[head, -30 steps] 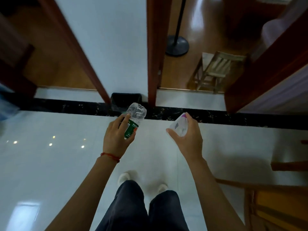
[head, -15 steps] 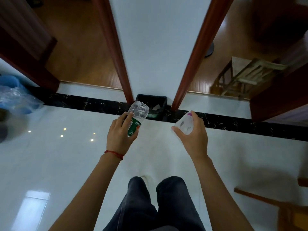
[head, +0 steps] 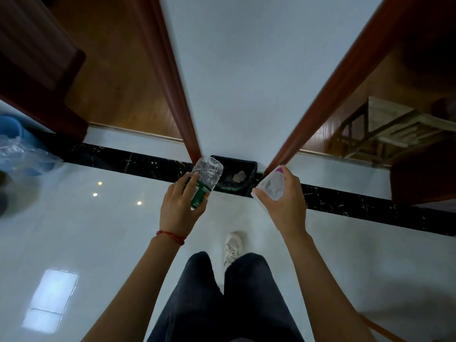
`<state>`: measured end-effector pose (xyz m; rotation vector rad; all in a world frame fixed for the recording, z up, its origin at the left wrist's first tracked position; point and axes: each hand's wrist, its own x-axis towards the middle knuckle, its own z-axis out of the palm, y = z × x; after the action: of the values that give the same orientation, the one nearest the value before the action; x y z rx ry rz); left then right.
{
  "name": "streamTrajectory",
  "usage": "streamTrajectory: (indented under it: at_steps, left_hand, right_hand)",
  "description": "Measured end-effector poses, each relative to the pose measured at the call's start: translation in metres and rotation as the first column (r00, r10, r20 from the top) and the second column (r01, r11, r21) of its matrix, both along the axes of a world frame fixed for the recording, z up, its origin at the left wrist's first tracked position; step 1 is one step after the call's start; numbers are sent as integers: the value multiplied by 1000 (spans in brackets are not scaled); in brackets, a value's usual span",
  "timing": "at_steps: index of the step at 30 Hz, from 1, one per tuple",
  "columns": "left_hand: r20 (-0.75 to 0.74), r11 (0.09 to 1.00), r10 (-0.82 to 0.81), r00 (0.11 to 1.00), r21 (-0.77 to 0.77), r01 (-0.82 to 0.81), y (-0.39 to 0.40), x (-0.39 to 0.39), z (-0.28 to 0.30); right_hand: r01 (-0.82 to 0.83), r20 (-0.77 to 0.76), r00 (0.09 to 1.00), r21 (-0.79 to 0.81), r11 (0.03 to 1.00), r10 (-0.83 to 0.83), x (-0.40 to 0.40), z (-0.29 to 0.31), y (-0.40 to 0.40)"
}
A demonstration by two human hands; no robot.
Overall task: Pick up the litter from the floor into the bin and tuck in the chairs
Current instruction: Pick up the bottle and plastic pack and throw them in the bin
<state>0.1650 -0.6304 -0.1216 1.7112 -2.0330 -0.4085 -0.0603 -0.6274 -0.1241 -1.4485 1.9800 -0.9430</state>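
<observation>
Step in hand, as I read it: carrying two pieces of litter to the bin; neither is dropped yet.

Nearest, at 6 o'clock: dark trouser legs and one white shoe [head: 232, 246] on the glossy pale tiled floor [head: 81, 238], which mirrors ceiling lights.

Left hand [head: 178, 209], red thread at the wrist, has its fingers wrapped round a crumpled clear plastic bottle [head: 206, 177] with a green label; thin, ribbed, dented.

Right hand [head: 283, 206] pinches a white packet [head: 271, 186] between thumb and fingers; printed, with a purple corner, seemingly soft plastic or coated paper.

Just beyond, at 12 o'clock between the two hands: the black bin [head: 237, 178], rectangular, against the wall foot on the black marble strip, scraps already inside.

Next move, judged: bring both hands over the bin's mouth and let go; the light bottle could bounce off the rim.

Far: red-brown door frames at 11 and 1 o'clock; a slatted wooden chair [head: 385, 134] at 2 o'clock.
</observation>
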Motion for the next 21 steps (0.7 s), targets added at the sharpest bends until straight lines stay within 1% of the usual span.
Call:
streamTrajectory:
  at_steps: [5,9,15,21]
  left_hand:
    - [10,1000,-24,1000,4,24,-47,-2,-16]
    - [27,996,-82,996,32,81,-79,2,-50]
    - [35,970,-214,976,123,209,-125,1,-124]
    - [41,952,-276,960,152,267,-162,-5,-212]
  right_hand:
    - [-22,17,1000,47,999,22,-1,-19,-43]
    - [-12,0,1000,77,997,12,1,-50,-66]
    - [53,-17,999,129,990,-51,6,-119,-95]
    - [108,-13,994,136,985,-107,8,-197,-119]
